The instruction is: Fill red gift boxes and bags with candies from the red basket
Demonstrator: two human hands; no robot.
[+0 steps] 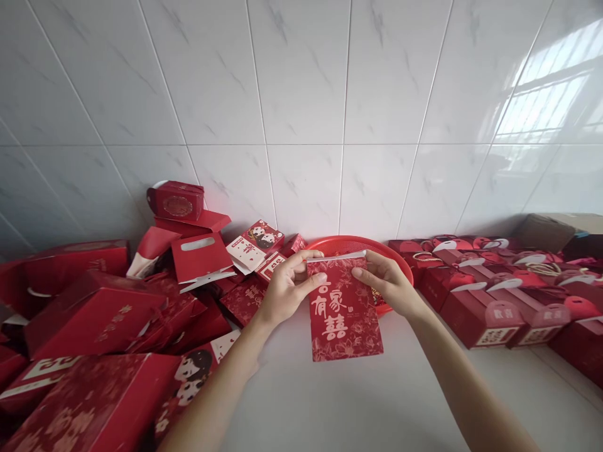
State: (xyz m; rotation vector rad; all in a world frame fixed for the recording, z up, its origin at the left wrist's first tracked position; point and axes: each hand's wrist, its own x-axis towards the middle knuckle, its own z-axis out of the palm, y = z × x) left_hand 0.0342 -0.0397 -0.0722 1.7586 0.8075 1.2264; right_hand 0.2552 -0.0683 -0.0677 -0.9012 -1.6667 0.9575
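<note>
Between my two hands hangs a flat red paper gift bag (346, 320) with white Chinese characters and a pale flower print. My left hand (294, 285) pinches its upper left edge, thumb on the front. At the upper right corner my right hand (386, 279) grips it the same way, fingers behind. The bag's top edge shows white, and whether it is parted cannot be made out. Behind the bag and my right hand stands a red plastic basket (325, 242), partly hidden, with small colourful items just visible inside.
A loose heap of red boxes (94, 314) and bags fills the left side. On the right stand rows of folded red gift boxes (485, 311) with handles. A brown cardboard box (551, 229) is at the far right. A tiled wall (301, 94) closes off the back.
</note>
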